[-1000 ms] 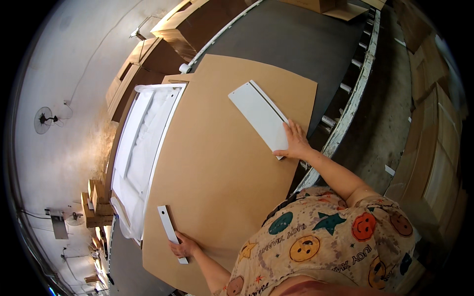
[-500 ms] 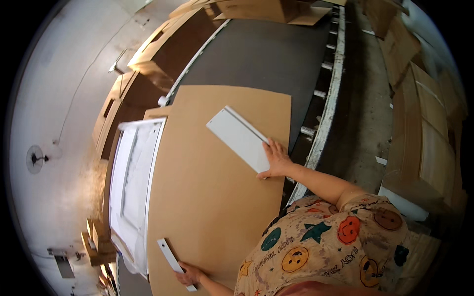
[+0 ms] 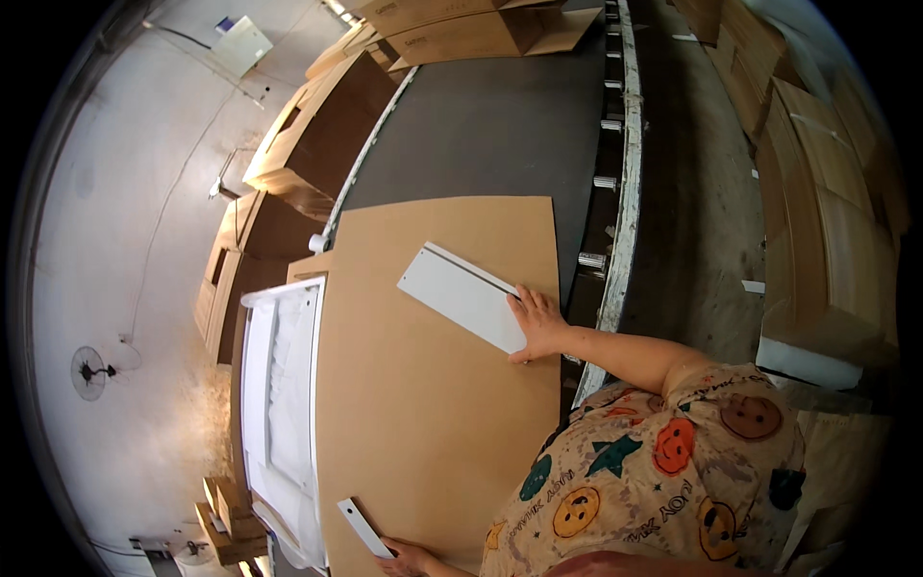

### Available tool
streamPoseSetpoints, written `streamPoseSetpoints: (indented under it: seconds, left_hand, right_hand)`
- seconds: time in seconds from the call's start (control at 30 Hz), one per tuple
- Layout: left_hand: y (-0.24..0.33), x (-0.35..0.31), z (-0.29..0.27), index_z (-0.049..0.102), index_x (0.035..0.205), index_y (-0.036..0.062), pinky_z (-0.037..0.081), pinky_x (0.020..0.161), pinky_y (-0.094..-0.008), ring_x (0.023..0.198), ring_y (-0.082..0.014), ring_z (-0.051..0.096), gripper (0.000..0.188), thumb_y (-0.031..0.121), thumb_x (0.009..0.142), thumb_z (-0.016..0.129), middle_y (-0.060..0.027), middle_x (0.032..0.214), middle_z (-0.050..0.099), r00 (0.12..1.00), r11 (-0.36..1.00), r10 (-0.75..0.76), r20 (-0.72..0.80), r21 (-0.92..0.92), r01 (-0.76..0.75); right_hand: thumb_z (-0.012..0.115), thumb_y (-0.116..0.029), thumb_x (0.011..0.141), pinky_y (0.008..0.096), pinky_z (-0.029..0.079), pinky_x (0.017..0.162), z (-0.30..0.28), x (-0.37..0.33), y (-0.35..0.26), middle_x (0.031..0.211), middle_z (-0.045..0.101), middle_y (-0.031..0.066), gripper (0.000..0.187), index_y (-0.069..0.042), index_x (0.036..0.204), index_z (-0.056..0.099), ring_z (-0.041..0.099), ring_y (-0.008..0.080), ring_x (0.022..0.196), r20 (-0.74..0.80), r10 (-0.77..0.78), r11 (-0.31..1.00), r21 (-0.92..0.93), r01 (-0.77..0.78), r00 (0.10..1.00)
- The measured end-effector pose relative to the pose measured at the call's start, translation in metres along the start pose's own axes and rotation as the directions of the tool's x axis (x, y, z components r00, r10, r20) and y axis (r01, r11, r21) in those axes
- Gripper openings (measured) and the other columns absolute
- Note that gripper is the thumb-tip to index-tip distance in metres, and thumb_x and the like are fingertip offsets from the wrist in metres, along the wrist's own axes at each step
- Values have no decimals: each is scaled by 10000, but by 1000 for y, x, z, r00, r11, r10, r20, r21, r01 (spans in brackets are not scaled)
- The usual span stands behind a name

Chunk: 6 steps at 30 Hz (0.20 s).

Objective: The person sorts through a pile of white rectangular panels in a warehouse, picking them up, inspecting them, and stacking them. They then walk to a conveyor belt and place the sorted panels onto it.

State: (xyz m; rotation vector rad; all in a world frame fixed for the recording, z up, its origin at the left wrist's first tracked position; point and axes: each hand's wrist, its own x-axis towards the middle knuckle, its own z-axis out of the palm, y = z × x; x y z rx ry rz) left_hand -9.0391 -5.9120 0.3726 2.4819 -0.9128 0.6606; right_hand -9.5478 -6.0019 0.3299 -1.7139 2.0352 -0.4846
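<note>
A wide light-grey panel (image 3: 463, 300) with a groove along one long edge lies slanted over a large brown cardboard sheet (image 3: 433, 423). My right hand (image 3: 538, 325) grips its near end, thumb at one edge and fingers at the other. Lower in the view, my left hand (image 3: 406, 560) is closed around one end of a narrow white strip (image 3: 363, 527) with a small hole at its far end. That hand is partly cut off by the picture's lower edge. Beside the sheet's left edge is a white framed piece (image 3: 281, 385) with pale wrapping inside.
The sheet rests along a dark conveyor belt (image 3: 481, 125) edged by a worn white rail (image 3: 623, 192). Open cardboard boxes (image 3: 317, 125) line the belt's far side, and another box (image 3: 452, 34) sits on it. Stacked cartons (image 3: 817, 202) stand right; a fan (image 3: 88, 372) hangs on the wall.
The whole view has shifted and tilted slightly. The grey panel now lies at a flatter slant, still in my right hand. My left hand and the strip appear lower, nearer the picture's bottom edge.
</note>
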Motion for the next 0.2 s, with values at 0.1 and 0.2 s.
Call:
streamPoseSetpoints:
  seconds: [0.1, 0.2]
  left_hand:
    - [-22, -5, 30, 528, 1145, 129, 318, 953, -499, 1081, -297, 476, 561, 561, 788, 553, -132, 1139, 536, 997, 988, 70, -25, -135, -72]
    - [-152, 69, 162, 562, 1028, 73, 355, 880, -495, 977, -333, 503, 552, 565, 779, 544, -164, 1020, 560, 879, 942, 237, -413, -122, -312]
  right_hand:
    - [660, -594, 594, 509, 114, 1057, 0, -2, 4, 1420, 43, 293, 1165, 45, 1387, 93, 44, 431, 1319, 20, 4, 1000, -15, -3, 1000]
    - [675, -578, 591, 491, 101, 1071, -9, 6, -21, 1429, 5, 292, 1183, 21, 1399, 51, 26, 445, 1324, 40, -64, 998, 0, 64, 997]
